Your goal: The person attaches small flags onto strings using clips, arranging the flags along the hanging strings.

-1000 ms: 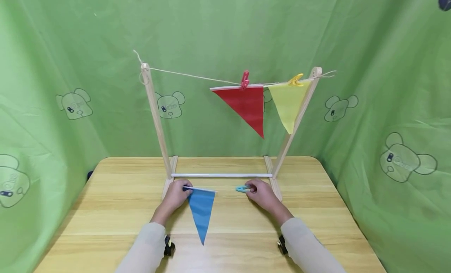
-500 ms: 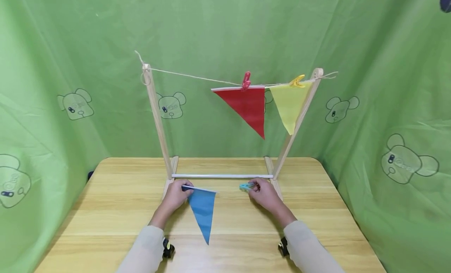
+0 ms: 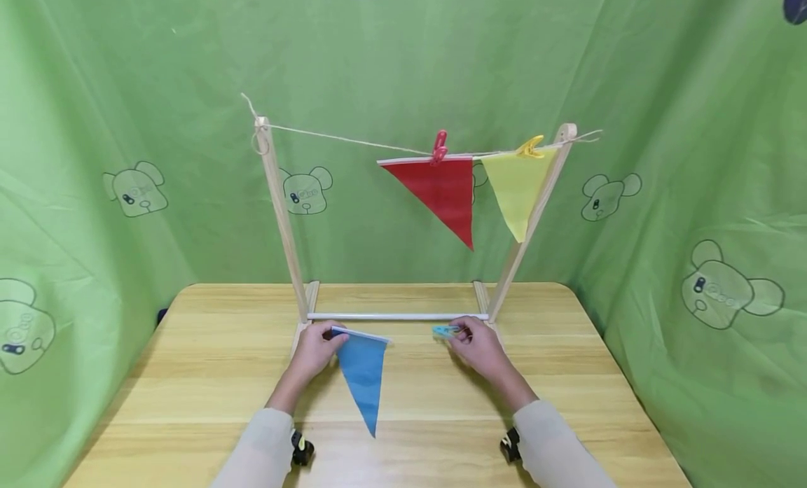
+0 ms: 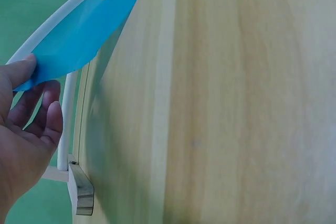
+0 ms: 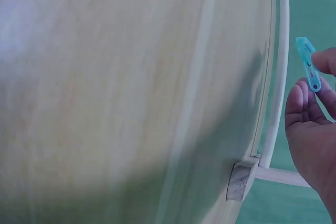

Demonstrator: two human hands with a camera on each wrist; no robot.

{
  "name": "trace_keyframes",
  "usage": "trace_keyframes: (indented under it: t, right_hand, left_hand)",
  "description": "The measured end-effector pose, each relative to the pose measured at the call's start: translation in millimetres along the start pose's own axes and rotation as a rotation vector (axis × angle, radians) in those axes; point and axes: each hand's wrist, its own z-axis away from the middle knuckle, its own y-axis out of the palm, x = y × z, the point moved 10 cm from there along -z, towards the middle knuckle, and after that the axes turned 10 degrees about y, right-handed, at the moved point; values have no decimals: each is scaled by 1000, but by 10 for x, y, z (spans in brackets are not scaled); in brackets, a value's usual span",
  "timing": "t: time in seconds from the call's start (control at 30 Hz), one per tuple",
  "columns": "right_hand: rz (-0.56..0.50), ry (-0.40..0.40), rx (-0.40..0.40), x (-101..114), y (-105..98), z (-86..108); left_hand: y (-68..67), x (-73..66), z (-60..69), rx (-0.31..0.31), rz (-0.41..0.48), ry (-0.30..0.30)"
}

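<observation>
My left hand (image 3: 317,349) pinches the upper left corner of a blue triangular flag (image 3: 363,376), whose white-edged top is uppermost and whose tip hangs toward me. In the left wrist view the thumb lies over the blue cloth (image 4: 79,35). My right hand (image 3: 480,348) holds a light-blue clothespin (image 3: 445,331) between thumb and fingers; the clothespin (image 5: 307,62) also shows in the right wrist view. On the string (image 3: 340,137) above, a red flag (image 3: 444,190) hangs by a red clothespin (image 3: 439,146) and a yellow flag (image 3: 518,194) by a yellow clothespin (image 3: 530,147).
The string runs between a left wooden post (image 3: 280,215) and a right wooden post (image 3: 536,211). A white rod (image 3: 397,316) joins their feet on the wooden table (image 3: 189,390). A green curtain (image 3: 353,68) with printed bear heads surrounds the table.
My right hand has shifted slightly to the right with the clothespin. The blue flag's lower tip has swung a little to the right, while my left hand has barely moved.
</observation>
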Motion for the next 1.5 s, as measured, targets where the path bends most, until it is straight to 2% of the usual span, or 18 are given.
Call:
trace_keyframes:
  t: [0.17, 0.43, 0.63, 0.8, 1.07, 1.5]
  right_hand:
    - [-14, -37, -30, 28, -29, 21]
    - [-92, -42, -73, 74, -81, 59]
    - [-126, -50, -83, 168, -81, 91]
    - [-151, -72, -102, 269, -125, 127]
    - [-155, -96, -134, 385, -208, 173]
    - [-160, -179, -174, 704, -278, 223]
  left_hand:
    - [-45, -19, -13, -44, 68, -17]
    - [-47, -102, -17, -46, 81, 19]
    - [-68, -136, 2, -68, 103, 22]
    - [-92, -186, -5, -99, 109, 30]
    - [-81, -236, -5, -120, 108, 9]
    - [-170, -430, 0, -157, 87, 48]
